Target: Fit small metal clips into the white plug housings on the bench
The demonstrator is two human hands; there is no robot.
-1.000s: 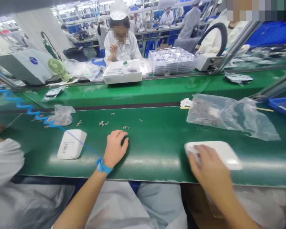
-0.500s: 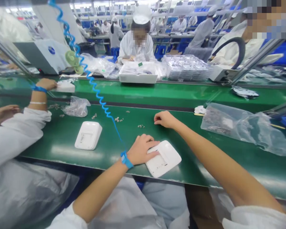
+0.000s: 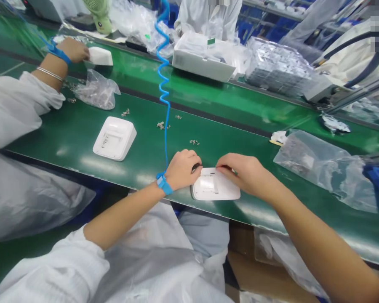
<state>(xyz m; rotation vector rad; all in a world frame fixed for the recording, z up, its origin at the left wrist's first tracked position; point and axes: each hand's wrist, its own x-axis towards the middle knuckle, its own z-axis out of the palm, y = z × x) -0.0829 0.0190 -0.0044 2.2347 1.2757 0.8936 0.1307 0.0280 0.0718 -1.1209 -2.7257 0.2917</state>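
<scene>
A white plastic housing point(image 3: 225, 190) with a recessed compartment lies on the green bench near its front edge. My left hand point(image 3: 183, 170), with a blue wrist strap point(image 3: 163, 183), has its fingers curled against the upper left corner of the housing. My right hand point(image 3: 248, 173) is closed in a pinch over the far edge of the same housing. Anything between its fingertips is too small or hidden to make out. Just beyond my hands lies a small group of metal clips or contacts point(image 3: 194, 142).
To the left sits a second white housing point(image 3: 126, 130). Small metal parts point(image 3: 161, 125) lie in scattered groups. A blue coiled cord point(image 3: 163, 75) hangs down to my strap. A parts bag point(image 3: 298, 153) lies at right. A co-worker's hand point(image 3: 71, 49) touches another white piece point(image 3: 100, 56).
My right hand has come from the bench beyond the housing to its far edge. My left hand has moved from lying over the housing to its corner. The housing is turned. The view has tilted down.
</scene>
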